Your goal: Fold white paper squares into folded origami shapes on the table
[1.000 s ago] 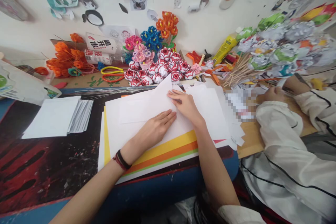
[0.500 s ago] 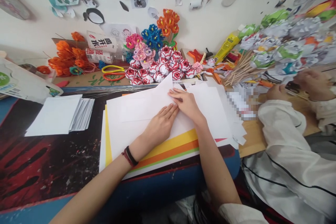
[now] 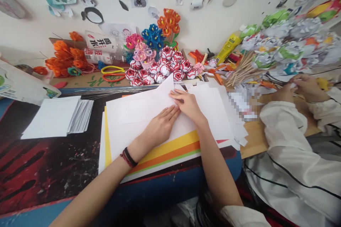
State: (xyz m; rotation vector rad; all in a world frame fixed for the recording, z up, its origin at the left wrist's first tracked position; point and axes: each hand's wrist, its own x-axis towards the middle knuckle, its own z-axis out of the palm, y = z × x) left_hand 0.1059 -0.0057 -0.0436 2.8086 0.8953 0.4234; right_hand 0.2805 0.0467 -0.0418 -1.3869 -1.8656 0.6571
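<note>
A folded white paper sheet [image 3: 144,106] lies on top of a stack of white and coloured sheets [image 3: 170,150] in the middle of the table. My left hand [image 3: 160,127] rests flat on the white sheet, fingers together and pointing up right. My right hand [image 3: 188,104] presses its fingertips down on the fold of the same sheet, just beyond the left hand's fingertips. One corner of the sheet sticks up near the paper flowers.
A pile of white paper squares [image 3: 57,117] lies at the left. Red-and-white paper flowers [image 3: 160,71], orange flowers [image 3: 66,58] and wooden sticks [image 3: 241,71] crowd the back edge. Another person in a white sleeve [image 3: 287,142] works at the right, both hands [image 3: 306,87] near grey paper flowers.
My left hand has slid up and right toward my right hand. The person at the right has brought a second hand in beside the first.
</note>
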